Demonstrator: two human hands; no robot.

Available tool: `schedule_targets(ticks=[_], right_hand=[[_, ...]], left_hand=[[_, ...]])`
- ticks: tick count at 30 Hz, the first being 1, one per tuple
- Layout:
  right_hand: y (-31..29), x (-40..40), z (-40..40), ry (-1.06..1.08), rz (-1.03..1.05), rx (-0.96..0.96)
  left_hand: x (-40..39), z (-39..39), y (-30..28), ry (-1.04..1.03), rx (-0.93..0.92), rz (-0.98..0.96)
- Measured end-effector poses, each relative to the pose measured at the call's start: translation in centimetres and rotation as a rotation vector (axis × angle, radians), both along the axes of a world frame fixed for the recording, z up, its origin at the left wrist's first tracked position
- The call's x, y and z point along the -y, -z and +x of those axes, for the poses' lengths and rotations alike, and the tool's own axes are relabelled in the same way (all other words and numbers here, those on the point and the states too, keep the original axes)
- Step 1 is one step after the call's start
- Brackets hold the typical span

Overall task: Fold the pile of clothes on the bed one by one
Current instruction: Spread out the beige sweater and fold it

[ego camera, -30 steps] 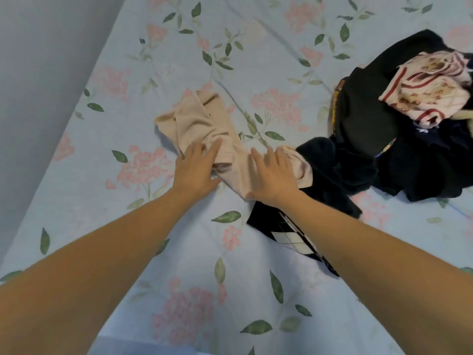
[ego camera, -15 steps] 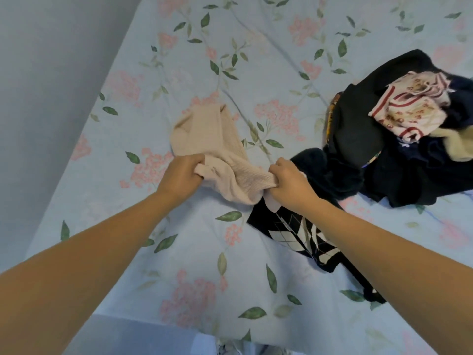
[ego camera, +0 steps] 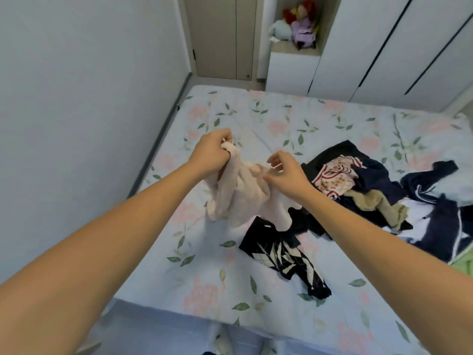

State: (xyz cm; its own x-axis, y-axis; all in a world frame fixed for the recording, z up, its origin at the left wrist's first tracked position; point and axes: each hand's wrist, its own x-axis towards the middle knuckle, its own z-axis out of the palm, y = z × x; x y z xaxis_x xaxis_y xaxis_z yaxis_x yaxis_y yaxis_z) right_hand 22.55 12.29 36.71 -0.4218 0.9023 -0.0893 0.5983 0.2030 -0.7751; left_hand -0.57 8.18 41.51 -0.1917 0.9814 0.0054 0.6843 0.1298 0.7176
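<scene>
The pile of clothes (ego camera: pixel 384 190) runs off the right edge; lower garments lie buried.

ribbed knit sweater (ego camera: pixel 240 193), matt cotton bedsheet (ego camera: pixel 204 285)

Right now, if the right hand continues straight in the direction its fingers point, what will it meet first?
The right hand points toward the left hand. It would first meet the cream knit garment hanging between them, probably its upper edge; depth is unclear.
</scene>
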Motion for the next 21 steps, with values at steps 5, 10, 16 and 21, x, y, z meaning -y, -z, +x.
schedule_targets(ticks=[5, 10, 16, 21], right_hand=[[-12.0, 5.7, -1.3, -0.044, -0.011, -0.228], [-16.6, 7.0, -0.4, 0.1, 0.221, -0.164], [-22.0, 6.0, 4.0, 0.111, 0.202, -0.269], [-24.5, 5.4, 6.2, -0.08, 0.269, -0.095]], left_hand=[[0.8, 4.1, -12.7, 0.073, -0.084, 0.072], [2.8, 7.0, -19.7, 0.132, -0.158, 0.147], [6.1, 6.1, -23.2, 0.323, -0.168, -0.058], [6.6, 3.6, -22.5, 0.365, -0.453, -0.308]])
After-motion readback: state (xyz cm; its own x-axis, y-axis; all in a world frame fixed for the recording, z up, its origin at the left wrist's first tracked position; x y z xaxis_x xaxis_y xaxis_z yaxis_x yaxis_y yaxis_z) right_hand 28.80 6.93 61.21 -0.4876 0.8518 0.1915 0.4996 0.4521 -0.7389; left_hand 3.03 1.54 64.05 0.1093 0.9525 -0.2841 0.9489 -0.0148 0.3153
